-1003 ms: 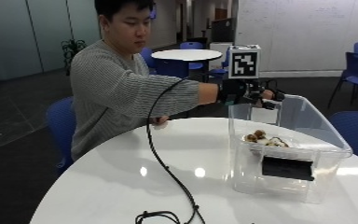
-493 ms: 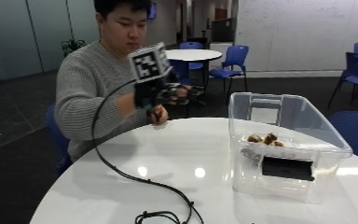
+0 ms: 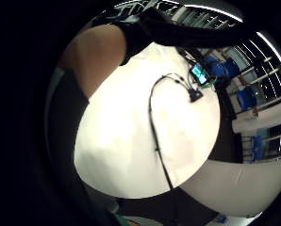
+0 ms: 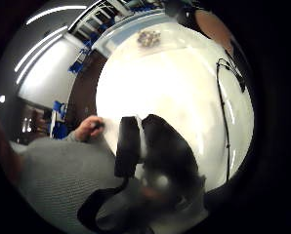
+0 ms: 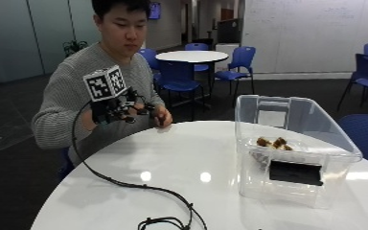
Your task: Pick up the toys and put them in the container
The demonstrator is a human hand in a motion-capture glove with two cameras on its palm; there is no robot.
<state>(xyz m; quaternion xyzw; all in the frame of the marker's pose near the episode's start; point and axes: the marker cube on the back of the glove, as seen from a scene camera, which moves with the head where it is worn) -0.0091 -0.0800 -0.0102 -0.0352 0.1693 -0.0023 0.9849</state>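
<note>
so the gloved right hand (image 5: 117, 109) has pulled back from the container (image 5: 292, 143) to the table's (image 5: 190, 163) near edge, fingers loosely relaxed, holding nothing; toys (image 5: 273, 143) lie inside.

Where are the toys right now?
In the outside view the toys lie inside the clear container on the white table, away from the gloved right hand raised near the person's chest.
</note>
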